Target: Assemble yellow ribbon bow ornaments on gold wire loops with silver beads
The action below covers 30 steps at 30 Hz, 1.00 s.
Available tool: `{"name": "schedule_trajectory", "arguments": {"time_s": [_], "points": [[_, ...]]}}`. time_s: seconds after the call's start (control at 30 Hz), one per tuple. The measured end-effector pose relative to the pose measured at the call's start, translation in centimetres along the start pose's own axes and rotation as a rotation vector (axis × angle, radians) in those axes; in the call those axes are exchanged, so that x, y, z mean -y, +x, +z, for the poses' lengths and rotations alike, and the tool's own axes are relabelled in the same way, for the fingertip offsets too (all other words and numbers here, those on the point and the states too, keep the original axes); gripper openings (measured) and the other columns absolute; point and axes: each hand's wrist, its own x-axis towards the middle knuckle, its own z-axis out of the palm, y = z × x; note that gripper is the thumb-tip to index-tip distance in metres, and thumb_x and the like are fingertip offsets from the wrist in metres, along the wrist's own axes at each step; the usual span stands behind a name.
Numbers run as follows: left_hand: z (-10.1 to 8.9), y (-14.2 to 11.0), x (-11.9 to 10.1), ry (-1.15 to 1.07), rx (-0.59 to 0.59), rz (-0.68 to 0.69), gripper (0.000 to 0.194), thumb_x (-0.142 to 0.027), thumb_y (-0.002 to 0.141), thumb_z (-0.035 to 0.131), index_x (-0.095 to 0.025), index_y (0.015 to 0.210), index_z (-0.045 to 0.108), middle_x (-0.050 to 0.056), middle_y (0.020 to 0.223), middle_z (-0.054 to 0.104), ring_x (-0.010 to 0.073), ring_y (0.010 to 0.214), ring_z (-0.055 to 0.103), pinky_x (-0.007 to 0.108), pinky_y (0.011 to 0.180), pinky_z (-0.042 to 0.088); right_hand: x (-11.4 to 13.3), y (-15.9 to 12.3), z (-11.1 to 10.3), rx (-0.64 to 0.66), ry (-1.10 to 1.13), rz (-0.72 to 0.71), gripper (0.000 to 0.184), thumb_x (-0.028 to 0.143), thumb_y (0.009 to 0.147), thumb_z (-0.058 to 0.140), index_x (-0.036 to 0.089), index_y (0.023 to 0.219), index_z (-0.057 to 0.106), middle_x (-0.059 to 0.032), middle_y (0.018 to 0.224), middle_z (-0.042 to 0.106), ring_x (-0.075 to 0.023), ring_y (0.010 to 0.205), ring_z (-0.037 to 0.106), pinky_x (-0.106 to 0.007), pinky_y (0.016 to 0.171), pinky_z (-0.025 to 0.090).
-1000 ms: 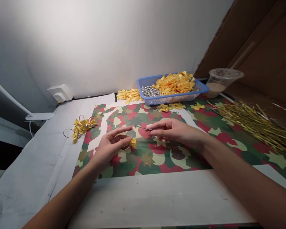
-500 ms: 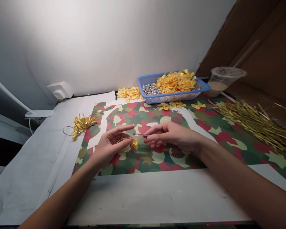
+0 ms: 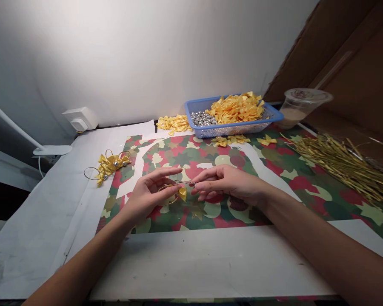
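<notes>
In the head view, my left hand [image 3: 150, 185] pinches a yellow ribbon bow [image 3: 183, 194] between thumb and fingers, its index finger stretched out above. A thin gold wire loop [image 3: 168, 203] hangs from the bow, and a small silver bell sits by its knot. My right hand [image 3: 218, 182] faces it a short way to the right, thumb and fingertips pressed together on thin wire-like strands [image 3: 185, 182] that point toward the left fingertips. Whether these strands join the bow's loop I cannot tell. Both hands hover over patterned paper [image 3: 166, 219].
Several bows with loops and bells [image 3: 110, 165] lie at left. A blue basket [image 3: 232, 129] at the back holds silver bells and yellow bows; loose bows [image 3: 174, 124] lie beside it. Gold strands [image 3: 341, 163] and a lidded drink cup [image 3: 298, 108] are at right.
My right hand has shifted slightly down and left, bringing the strands closer to my left fingertips. The left hand and bow have barely moved.
</notes>
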Motion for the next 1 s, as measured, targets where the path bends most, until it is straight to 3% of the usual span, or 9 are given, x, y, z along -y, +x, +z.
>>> {"name": "schedule_trajectory", "arguments": {"time_s": [0.37, 0.53, 0.67, 0.77, 0.9, 1.0], "points": [[-0.1, -0.1, -0.1, 0.000, -0.008, -0.018, 0.034, -0.022, 0.074, 0.074, -0.023, 0.107, 0.069, 0.002, 0.084, 0.072, 0.0106, 0.076, 0.064, 0.018, 0.066, 0.052, 0.1, -0.1, 0.1, -0.001, 0.000, 0.002, 0.030, 0.040, 0.066, 0.081, 0.018, 0.086, 0.073, -0.0037, 0.085, 0.072, -0.0120, 0.074, 0.068, -0.018, 0.059, 0.047], [-0.1, -0.1, -0.2, -0.007, -0.054, -0.039, 0.038, -0.025, 0.072, 0.076, -0.023, 0.109, 0.069, 0.001, 0.077, 0.070, 0.0130, 0.074, 0.064, 0.022, 0.068, 0.052, 0.2, -0.2, 0.1, -0.115, -0.094, -0.048, 0.035, 0.044, 0.065, 0.079, 0.019, 0.088, 0.073, -0.0062, 0.084, 0.073, -0.0162, 0.072, 0.068, -0.024, 0.057, 0.050], [-0.3, 0.1, -0.1, -0.019, -0.131, -0.072, 0.039, -0.026, 0.073, 0.075, -0.024, 0.112, 0.068, 0.001, 0.073, 0.069, 0.0113, 0.066, 0.061, 0.023, 0.065, 0.050, 0.0, -0.1, 0.8, -0.338, -0.307, -0.320, 0.028, 0.040, 0.069, 0.076, 0.020, 0.088, 0.073, -0.0050, 0.093, 0.074, -0.0205, 0.083, 0.069, -0.031, 0.072, 0.055], [-0.3, 0.1, -0.1, -0.021, -0.166, -0.075, 0.041, -0.026, 0.073, 0.075, -0.024, 0.113, 0.068, 0.000, 0.070, 0.067, 0.0097, 0.061, 0.057, 0.023, 0.063, 0.049, -0.4, -0.1, 1.5, -0.480, -0.551, -0.586, 0.020, 0.033, 0.077, 0.071, 0.020, 0.092, 0.073, -0.0042, 0.091, 0.075, -0.0203, 0.082, 0.069, -0.031, 0.072, 0.055], [-0.3, 0.1, 0.0, -0.034, -0.156, -0.079, 0.043, -0.027, 0.072, 0.076, -0.023, 0.114, 0.067, 0.001, 0.073, 0.069, 0.0108, 0.063, 0.058, 0.024, 0.064, 0.049, -0.9, -0.4, 1.9, -0.490, -0.748, -0.830, 0.018, 0.024, 0.083, 0.065, 0.020, 0.101, 0.070, -0.0048, 0.094, 0.076, -0.0200, 0.083, 0.071, -0.030, 0.070, 0.056], [-0.3, 0.1, 0.0, -0.048, -0.134, -0.085, 0.044, -0.027, 0.073, 0.075, -0.023, 0.116, 0.066, 0.001, 0.074, 0.069, 0.0114, 0.064, 0.060, 0.024, 0.065, 0.049, -1.2, -0.4, 1.8, -0.462, -0.806, -0.879, 0.021, 0.021, 0.086, 0.061, 0.023, 0.106, 0.068, -0.0036, 0.099, 0.075, -0.0195, 0.086, 0.071, -0.031, 0.075, 0.057]]}}
